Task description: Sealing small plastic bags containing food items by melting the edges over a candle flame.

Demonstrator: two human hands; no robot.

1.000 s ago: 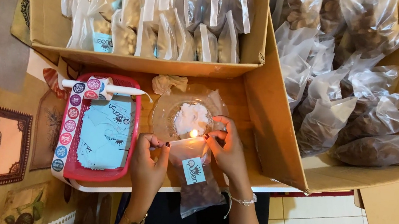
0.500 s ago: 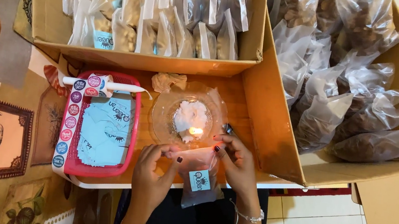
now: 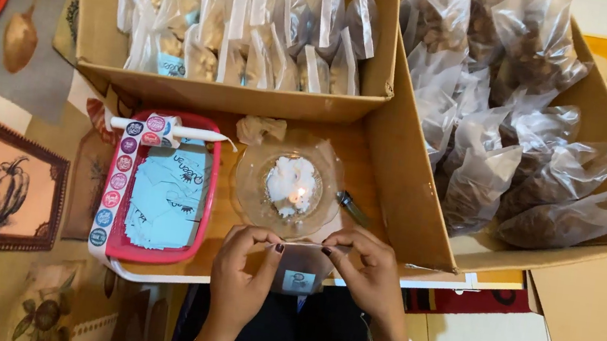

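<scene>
Head view showed left hand (image 3: 244, 264) and right hand (image 3: 368, 273) pinching the small clear plastic pouch's (image 3: 299, 272) top edge stretched crosswise at lower centre, just below the lit candle (image 3: 299, 193).

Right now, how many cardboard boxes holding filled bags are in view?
2. One cardboard box sits beyond the candle dish, packed with small pale bags. A second box stands to the right, holding dark-filled bags. Others may lie outside the frame.

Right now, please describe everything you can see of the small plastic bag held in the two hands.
The small plastic bag is clear, holds dark contents and carries a pale blue label. It hangs upright below the table edge, near the glass dish with a lit candle. The left hand and right hand pinch its top edge taut.
</scene>
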